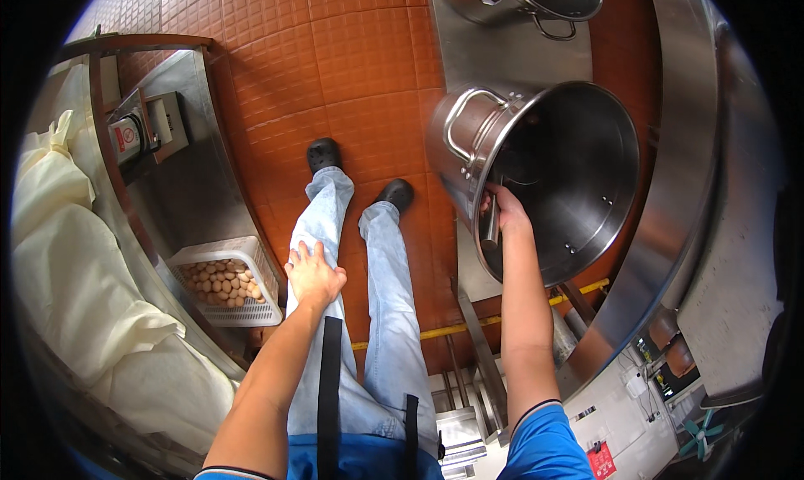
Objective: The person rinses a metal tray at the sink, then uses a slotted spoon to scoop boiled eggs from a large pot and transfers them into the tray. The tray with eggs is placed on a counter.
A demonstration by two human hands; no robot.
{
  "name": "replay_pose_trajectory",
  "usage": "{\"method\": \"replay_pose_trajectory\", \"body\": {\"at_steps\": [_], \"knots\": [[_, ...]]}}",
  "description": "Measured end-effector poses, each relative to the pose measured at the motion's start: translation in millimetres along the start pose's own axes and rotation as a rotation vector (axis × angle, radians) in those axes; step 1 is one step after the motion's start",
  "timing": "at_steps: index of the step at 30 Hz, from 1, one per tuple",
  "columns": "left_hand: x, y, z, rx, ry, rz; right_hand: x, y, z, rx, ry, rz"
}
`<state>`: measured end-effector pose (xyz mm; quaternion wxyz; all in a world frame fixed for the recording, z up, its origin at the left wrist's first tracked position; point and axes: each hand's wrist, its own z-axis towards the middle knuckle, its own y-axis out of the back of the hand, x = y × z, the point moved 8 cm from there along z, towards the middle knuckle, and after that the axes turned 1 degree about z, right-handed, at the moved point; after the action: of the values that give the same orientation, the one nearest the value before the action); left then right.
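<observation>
A large stainless steel stockpot stands on a low metal shelf at the right, its dark open mouth facing up towards me. My right hand reaches into the mouth at the near left rim, its fingers closed around a thick metal handle; what the handle belongs to is hidden in the dark inside. On my thigh, over light blue jeans, rests my left hand, fingers spread and holding nothing.
A second steel pot stands farther along the low shelf. At the left, a white plastic basket holds many brown eggs on a steel shelf. Pale cloth covers the left counter. A curved steel edge runs along the right.
</observation>
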<state>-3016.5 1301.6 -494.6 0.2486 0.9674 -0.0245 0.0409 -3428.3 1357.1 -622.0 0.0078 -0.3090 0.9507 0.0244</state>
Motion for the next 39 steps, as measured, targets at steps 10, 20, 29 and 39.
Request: {"method": "replay_pose_trajectory", "body": {"at_steps": [10, 20, 29, 39], "knots": [[-5, 1, 0, 0.008, -0.01, 0.014, -2, 8, -11, -0.023, 0.108, -0.064], [-8, 5, 0, 0.02, -0.006, 0.01, -8, 15, -64, -0.024, 0.132, -0.099], [-12, 9, 1, 0.001, 0.009, 0.053, -11, 22, -62, -0.065, 0.092, -0.178], [-15, 9, 2, 0.023, -0.013, 0.05, 9, 7, -34, -0.069, 0.078, -0.181]]}}
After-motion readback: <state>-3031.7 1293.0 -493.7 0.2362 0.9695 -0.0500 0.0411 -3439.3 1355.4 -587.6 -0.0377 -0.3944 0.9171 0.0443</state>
